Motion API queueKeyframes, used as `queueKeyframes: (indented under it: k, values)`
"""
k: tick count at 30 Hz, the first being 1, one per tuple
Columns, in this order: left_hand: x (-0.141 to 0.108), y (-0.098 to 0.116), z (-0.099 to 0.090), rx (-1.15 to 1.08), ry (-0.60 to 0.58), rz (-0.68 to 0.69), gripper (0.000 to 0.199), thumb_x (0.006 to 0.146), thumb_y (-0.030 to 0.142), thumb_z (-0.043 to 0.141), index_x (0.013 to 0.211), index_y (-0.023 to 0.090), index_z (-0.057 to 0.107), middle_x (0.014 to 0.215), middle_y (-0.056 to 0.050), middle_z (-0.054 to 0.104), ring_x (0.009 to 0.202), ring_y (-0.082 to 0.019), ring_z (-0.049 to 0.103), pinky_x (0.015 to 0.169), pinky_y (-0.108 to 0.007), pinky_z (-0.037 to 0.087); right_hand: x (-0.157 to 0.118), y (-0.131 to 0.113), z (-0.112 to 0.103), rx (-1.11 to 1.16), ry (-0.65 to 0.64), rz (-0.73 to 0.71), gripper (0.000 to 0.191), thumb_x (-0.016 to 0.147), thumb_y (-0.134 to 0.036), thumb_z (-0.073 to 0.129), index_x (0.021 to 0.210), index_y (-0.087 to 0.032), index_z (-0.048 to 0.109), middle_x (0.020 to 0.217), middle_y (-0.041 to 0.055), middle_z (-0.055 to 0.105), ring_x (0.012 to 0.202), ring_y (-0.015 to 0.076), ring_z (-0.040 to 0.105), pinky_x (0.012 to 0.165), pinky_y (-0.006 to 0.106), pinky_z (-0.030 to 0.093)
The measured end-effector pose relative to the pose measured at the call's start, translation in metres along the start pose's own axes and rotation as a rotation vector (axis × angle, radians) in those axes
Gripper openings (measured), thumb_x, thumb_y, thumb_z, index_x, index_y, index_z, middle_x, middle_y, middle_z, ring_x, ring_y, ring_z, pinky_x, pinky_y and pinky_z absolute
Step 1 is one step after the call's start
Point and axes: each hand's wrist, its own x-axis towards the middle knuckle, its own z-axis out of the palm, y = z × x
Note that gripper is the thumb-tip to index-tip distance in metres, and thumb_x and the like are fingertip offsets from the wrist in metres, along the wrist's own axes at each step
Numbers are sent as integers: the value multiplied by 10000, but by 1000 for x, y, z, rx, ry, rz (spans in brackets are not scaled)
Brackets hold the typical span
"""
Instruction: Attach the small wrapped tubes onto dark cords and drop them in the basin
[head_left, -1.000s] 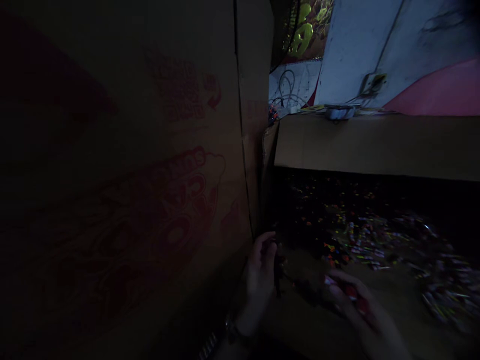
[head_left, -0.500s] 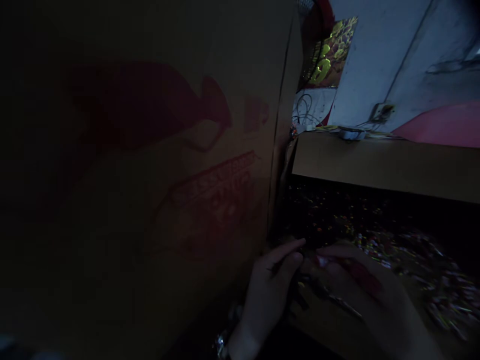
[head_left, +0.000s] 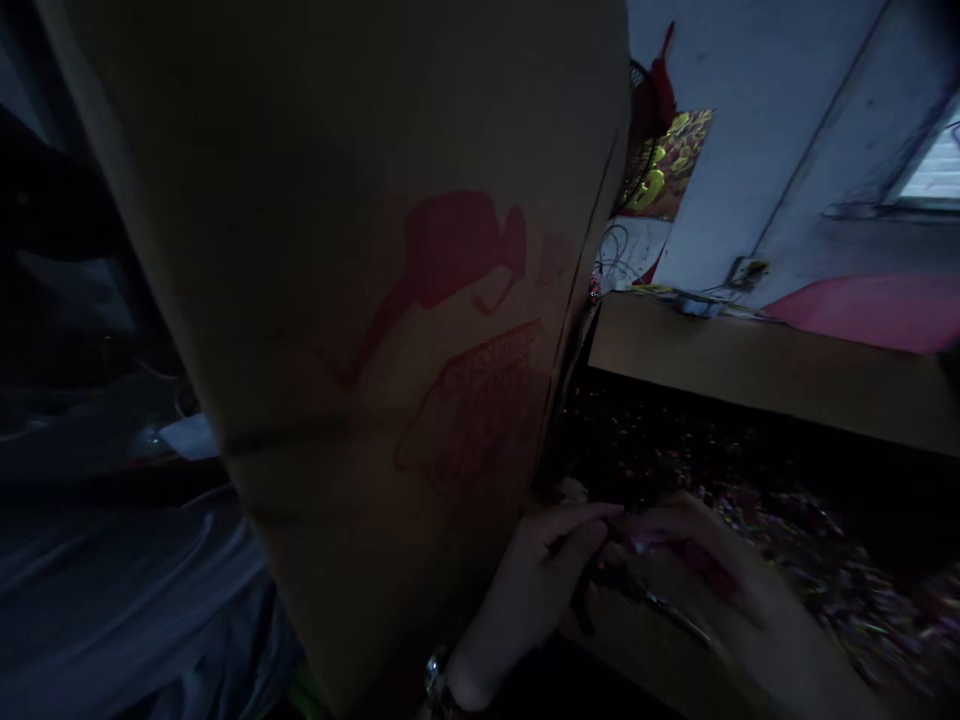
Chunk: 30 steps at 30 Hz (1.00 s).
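Observation:
The picture is very dark. My left hand (head_left: 536,575), with a shiny band on the wrist, has its thumb and forefinger pinched; what they hold is too small to make out. Right against its fingertips is my right hand (head_left: 697,570), its fingers wrapped round a red object (head_left: 705,568). A thin metallic strip (head_left: 679,612) runs below the right hand. Beyond the hands many small shiny, coloured pieces (head_left: 840,560) lie spread over a dark surface.
A tall cardboard box (head_left: 360,300) with red print stands close on the left. Behind the pieces runs a cardboard edge (head_left: 750,360), with a pink sheet (head_left: 870,310) above it. A red fan (head_left: 656,100) and a wall socket (head_left: 748,272) are further back.
The view has shifted, so the box's left edge and grey cloth now show at left. My hands have come closer together, fingertips meeting.

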Motion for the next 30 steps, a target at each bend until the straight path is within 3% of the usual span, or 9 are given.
queueKeyframes:
  k: [6, 9, 11, 15, 19, 23, 26, 30]
  values:
    - [1, 0, -4, 24, -130, 39, 334, 787, 206, 647, 1117, 260, 659, 1105, 14, 679, 1018, -162, 609, 909, -230, 433, -3, -1, -9, -137, -141, -91, 229, 910, -188, 460, 1090, -282, 567, 968, 16, 566, 895, 139, 573, 756, 226, 462]
    - [4, -7, -3, 46, -193, 89, 377, 751, 136, 661, 1103, 272, 667, 1087, 15, 686, 993, -160, 615, 907, -236, 433, -7, 5, -14, -184, -207, -96, 313, 876, -111, 455, 1116, -281, 560, 1017, 33, 561, 943, 162, 571, 794, 254, 460]
    - [7, -11, 0, 60, -219, 53, 361, 735, 133, 669, 1071, 265, 684, 1032, 12, 704, 954, -166, 628, 880, -244, 449, -10, 13, -16, -204, -243, -93, 343, 853, -90, 458, 1116, -281, 564, 1044, 39, 565, 955, 173, 576, 808, 268, 465]
    - [13, -17, 9, 71, -262, -92, 295, 729, 185, 683, 1018, 237, 710, 944, 4, 725, 891, -180, 641, 808, -244, 474, -19, 27, -15, -186, -220, -82, 342, 825, -87, 456, 1082, -268, 592, 1052, 46, 596, 972, 186, 589, 822, 285, 481]
    - [18, -24, 13, 77, -369, -85, 225, 770, 203, 629, 976, 200, 719, 949, -15, 722, 896, -186, 637, 820, -262, 465, -26, 35, -6, -113, -147, 30, 299, 784, -78, 466, 985, -238, 620, 985, 46, 649, 973, 195, 608, 838, 301, 491]
    - [24, -45, 13, 174, -497, -47, 213, 786, 320, 618, 934, 206, 721, 904, -12, 714, 862, -189, 624, 775, -259, 461, -33, 50, 7, 16, -142, 200, 146, 857, -231, 502, 962, -228, 603, 965, 39, 670, 933, 187, 623, 837, 302, 490]
    - [27, -70, 18, 266, -534, -24, 237, 803, 367, 592, 917, 205, 721, 839, -4, 703, 782, -166, 602, 707, -222, 432, -40, 71, 15, 73, -137, 285, 183, 894, -358, 483, 969, -228, 587, 910, 16, 669, 863, 164, 627, 794, 272, 486]
    - [26, -106, 34, 382, -597, -115, 270, 829, 370, 540, 804, 166, 715, 683, 19, 659, 617, -126, 525, 546, -191, 336, -53, 108, 25, 78, -138, 316, 212, 869, -393, 510, 901, -216, 623, 823, -1, 670, 773, 158, 623, 720, 251, 478]
